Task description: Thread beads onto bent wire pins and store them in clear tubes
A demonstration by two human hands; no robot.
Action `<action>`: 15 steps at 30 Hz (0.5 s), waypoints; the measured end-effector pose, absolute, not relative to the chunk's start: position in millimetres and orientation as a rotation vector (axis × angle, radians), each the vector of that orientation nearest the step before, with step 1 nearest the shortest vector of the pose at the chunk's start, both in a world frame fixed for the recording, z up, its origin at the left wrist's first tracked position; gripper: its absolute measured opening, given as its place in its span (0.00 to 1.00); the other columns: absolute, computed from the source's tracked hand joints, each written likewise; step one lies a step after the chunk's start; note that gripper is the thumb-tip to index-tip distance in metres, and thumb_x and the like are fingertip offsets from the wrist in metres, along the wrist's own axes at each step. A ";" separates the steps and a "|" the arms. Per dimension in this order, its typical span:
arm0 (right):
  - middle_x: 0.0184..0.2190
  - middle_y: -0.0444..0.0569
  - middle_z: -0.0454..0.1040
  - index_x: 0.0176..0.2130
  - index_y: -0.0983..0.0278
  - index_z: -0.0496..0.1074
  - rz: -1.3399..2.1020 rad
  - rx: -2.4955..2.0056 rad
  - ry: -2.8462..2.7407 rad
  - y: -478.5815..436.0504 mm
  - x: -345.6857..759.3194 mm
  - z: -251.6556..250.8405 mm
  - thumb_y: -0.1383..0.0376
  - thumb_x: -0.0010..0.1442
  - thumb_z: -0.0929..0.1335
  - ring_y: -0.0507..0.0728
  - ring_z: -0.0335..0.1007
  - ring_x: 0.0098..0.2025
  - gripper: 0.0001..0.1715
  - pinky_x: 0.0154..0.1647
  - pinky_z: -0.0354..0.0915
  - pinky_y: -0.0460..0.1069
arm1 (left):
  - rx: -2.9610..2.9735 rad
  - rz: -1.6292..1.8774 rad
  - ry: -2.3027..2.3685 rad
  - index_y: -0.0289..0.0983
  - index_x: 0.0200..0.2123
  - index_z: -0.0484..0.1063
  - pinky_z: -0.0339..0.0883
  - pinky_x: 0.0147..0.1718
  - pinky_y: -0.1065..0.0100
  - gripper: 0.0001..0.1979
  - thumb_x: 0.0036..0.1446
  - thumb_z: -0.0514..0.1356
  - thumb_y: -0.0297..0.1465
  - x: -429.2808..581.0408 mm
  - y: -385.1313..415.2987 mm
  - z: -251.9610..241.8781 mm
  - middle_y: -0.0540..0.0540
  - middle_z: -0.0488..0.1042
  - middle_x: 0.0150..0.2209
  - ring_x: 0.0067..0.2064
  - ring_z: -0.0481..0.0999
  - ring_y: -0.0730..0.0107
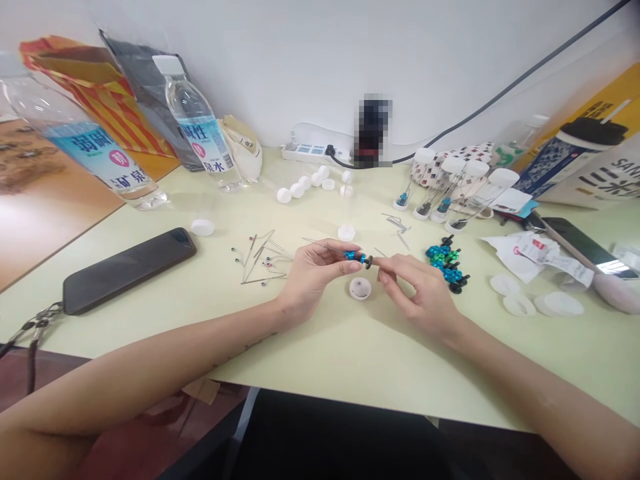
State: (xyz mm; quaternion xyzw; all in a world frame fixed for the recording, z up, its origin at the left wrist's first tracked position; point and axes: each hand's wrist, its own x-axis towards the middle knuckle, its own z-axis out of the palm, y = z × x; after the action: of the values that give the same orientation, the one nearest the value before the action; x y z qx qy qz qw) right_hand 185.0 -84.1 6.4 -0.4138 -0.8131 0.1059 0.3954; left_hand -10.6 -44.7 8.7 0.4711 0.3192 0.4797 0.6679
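"Reading those labels okay?"

"Yep, the big water bottle (83,143) says 弱碱, and the second water bottle (197,127) shows 碱性 and 泉水."

"What's in the clear tubes (440,190)?"

"White caps on top, and each holds a beaded pin (403,199) standing inside."

"And the hands?"

"Left hand (315,273) pinches a steel pin (325,245) threaded with blue beads (353,256), right over an upturned white bottle cap (360,289). Right hand (417,293) grips the dark bead (368,261) at the pin's end, just beside a heap of loose beads (443,260)."
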 end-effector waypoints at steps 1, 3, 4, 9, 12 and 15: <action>0.32 0.45 0.72 0.53 0.60 0.67 0.269 -1.058 -2.052 -84.4 184.9 6.5 0.72 0.62 0.62 0.53 0.67 0.32 0.21 0.35 0.64 0.49 | 1.061 1.088 0.715 0.38 0.34 0.79 0.69 0.44 0.64 0.11 0.43 0.70 0.27 -10.6 -44.5 8.6 0.48 0.80 0.33 0.37 0.78 0.68; 0.33 0.46 0.71 0.57 0.59 0.63 0.271 -1.057 -2.038 -84.9 184.9 6.8 0.72 0.62 0.62 0.53 0.67 0.33 0.24 0.36 0.65 0.49 | 1.062 1.099 0.703 0.38 0.34 0.79 0.69 0.44 0.65 0.11 0.43 0.70 0.26 -10.5 -44.1 8.5 0.48 0.80 0.33 0.37 0.77 0.69; 0.32 0.45 0.71 0.57 0.59 0.63 0.267 -1.049 -2.040 -85.0 185.0 6.8 0.72 0.62 0.62 0.53 0.67 0.32 0.25 0.36 0.65 0.49 | 1.062 1.101 0.699 0.38 0.34 0.79 0.69 0.44 0.66 0.11 0.43 0.70 0.26 -10.5 -43.8 8.3 0.48 0.80 0.33 0.37 0.77 0.70; 0.29 0.46 0.72 0.50 0.61 0.69 0.199 -1.059 -2.076 -83.9 185.9 6.8 0.73 0.62 0.62 0.53 0.67 0.32 0.18 0.35 0.64 0.50 | 1.047 1.079 0.704 0.38 0.34 0.78 0.68 0.44 0.68 0.11 0.44 0.70 0.25 -10.7 -42.7 7.4 0.49 0.80 0.32 0.36 0.77 0.72; 0.33 0.47 0.72 0.55 0.62 0.65 0.205 -1.089 -2.047 -83.9 185.5 7.4 0.73 0.62 0.61 0.53 0.67 0.33 0.22 0.36 0.65 0.50 | 1.050 1.082 0.691 0.37 0.34 0.78 0.68 0.43 0.69 0.11 0.44 0.70 0.24 -11.1 -42.3 7.2 0.49 0.80 0.33 0.36 0.77 0.73; 0.33 0.47 0.72 0.51 0.61 0.68 0.217 -1.059 -2.105 -84.5 185.2 8.1 0.73 0.62 0.61 0.53 0.68 0.33 0.19 0.36 0.64 0.50 | 1.052 1.088 0.684 0.37 0.34 0.79 0.68 0.43 0.69 0.11 0.44 0.70 0.24 -11.1 -42.4 7.1 0.49 0.80 0.32 0.36 0.77 0.73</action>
State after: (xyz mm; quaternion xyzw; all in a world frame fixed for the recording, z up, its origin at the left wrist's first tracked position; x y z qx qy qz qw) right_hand 185.2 -84.5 8.1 -0.4142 -0.8236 0.0850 0.3780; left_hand -11.1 -42.4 7.1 0.4677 0.3039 0.4837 0.6745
